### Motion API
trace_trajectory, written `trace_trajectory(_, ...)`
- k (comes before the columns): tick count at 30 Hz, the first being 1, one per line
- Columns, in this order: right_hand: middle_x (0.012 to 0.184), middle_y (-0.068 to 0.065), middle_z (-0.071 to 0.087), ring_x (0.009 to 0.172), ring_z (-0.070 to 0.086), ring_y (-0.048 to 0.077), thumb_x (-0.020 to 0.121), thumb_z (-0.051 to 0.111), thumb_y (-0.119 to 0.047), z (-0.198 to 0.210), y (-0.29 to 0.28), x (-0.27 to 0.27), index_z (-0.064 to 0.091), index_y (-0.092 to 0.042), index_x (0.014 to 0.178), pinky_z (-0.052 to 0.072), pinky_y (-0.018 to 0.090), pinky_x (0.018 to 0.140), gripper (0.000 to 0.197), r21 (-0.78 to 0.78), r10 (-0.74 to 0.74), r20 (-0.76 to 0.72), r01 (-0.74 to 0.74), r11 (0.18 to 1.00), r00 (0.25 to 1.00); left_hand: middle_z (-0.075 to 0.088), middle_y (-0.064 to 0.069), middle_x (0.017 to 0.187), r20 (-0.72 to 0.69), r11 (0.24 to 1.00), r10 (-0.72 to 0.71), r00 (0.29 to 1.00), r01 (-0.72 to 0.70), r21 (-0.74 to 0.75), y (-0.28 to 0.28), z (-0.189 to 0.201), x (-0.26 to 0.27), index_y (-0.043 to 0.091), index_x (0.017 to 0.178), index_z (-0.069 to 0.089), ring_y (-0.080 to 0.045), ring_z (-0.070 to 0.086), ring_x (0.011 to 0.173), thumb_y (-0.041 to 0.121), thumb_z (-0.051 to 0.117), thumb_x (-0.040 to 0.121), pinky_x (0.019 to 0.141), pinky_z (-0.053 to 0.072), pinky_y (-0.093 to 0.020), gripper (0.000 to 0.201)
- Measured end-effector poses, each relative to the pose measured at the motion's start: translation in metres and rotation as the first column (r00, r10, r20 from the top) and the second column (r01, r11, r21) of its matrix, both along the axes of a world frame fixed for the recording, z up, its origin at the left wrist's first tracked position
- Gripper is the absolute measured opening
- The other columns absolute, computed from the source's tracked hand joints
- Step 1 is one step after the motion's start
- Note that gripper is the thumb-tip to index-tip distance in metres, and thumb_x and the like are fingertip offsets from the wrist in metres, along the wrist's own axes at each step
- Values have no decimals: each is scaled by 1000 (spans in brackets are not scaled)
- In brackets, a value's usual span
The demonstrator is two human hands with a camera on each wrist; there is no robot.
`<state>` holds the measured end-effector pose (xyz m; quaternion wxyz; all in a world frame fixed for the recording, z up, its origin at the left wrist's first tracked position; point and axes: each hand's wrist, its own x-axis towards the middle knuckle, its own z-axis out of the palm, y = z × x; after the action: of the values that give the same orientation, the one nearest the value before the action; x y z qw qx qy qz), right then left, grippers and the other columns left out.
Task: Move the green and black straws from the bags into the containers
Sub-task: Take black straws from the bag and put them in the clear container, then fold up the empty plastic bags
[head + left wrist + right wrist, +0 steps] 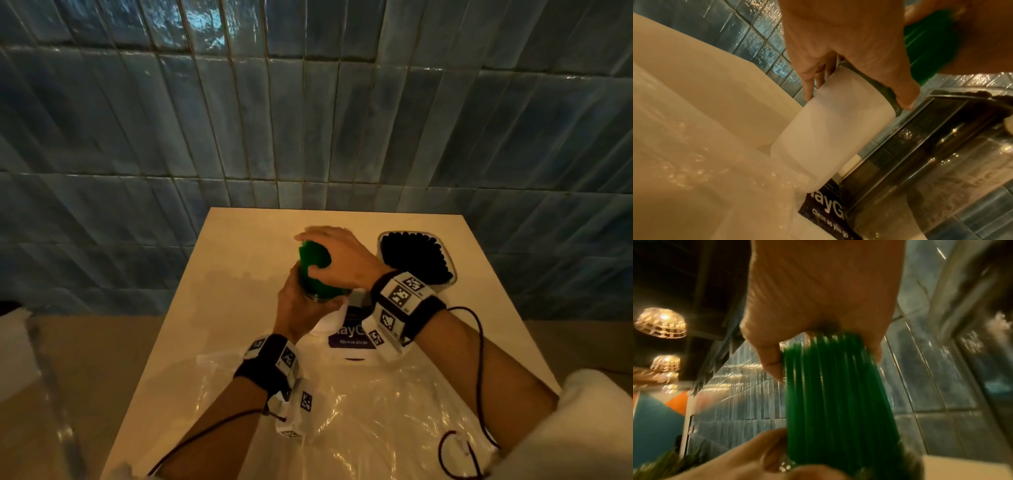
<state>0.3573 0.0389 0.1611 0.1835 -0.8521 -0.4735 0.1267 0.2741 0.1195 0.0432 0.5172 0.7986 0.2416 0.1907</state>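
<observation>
A thick bundle of green straws (311, 256) (834, 386) stands with its lower end in the mouth of a white cylindrical container (329, 323) (830, 129). My right hand (339, 253) (818, 296) grips the top of the bundle from above. Lower down, my left hand (299, 303) (849, 48) holds the container by its rim, fingers and thumb curled round it. To the right, black straws (416, 255) fill a clear container (381, 241) (931, 154). How deep the green straws reach into the white container is hidden.
Crumpled clear plastic bags (376, 411) cover the near half of the small pale table (236, 260). A purple-and-white printed label (349, 341) (826, 206) lies under the containers. A blue tiled wall (308, 120) stands right behind the table.
</observation>
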Motion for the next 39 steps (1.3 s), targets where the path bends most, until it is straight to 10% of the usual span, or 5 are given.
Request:
trace_trajectory(9, 132, -12, 46, 123, 41, 0, 88, 56, -33, 13, -115, -38, 44, -31, 128, 33, 10, 103, 42, 691, -221, -69, 207, 693, 973, 28, -8, 149, -80, 998, 50, 996, -53, -37, -5, 4, -19, 22, 148, 4, -23, 32, 134, 43, 88, 53, 109, 32, -39, 128)
trace_trajectory(13, 114, 0, 58, 109, 56, 18, 90, 58, -10, -45, -186, -41, 56, -19, 114, 48, 30, 94, 26, 695, -508, -282, 538, 478, 814, 36, -3, 127, -92, 971, 219, 971, -209, 113, -13, -21, -64, 20, 137, 36, -21, 45, 115, 48, 84, 57, 98, 42, -38, 97)
trace_trajectory(21, 137, 19, 47, 124, 45, 36, 94, 46, -47, -154, -237, -30, 40, -6, 136, 35, 37, 102, 59, -305, -822, -414, 792, 529, 390, 60, -9, 104, -514, 902, 87, 853, -287, -323, -44, -61, -97, 13, 121, 43, -27, 62, 93, 46, 62, 84, 88, 51, -38, 53)
trace_trajectory(27, 93, 16, 70, 80, 65, 28, 92, 56, -26, -150, -242, -36, 63, -17, 82, 54, 41, 78, 15, -113, -683, -602, 803, 586, 414, 70, -8, 86, -395, 924, 47, 917, -190, -331, -51, -39, -99, 15, 79, 65, -16, 60, 68, 37, 56, 91, 61, 46, -24, 27)
trace_trajectory(39, 80, 11, 67, 74, 63, 23, 96, 48, -16, -81, -251, -59, 62, -5, 96, 53, 28, 65, 18, 127, -219, -912, 746, 653, 347, 48, -11, 56, 34, 861, 447, 894, -420, -288, -66, 4, -133, 9, 79, 58, -14, 41, 34, 29, 39, 100, 35, 35, -19, 35)
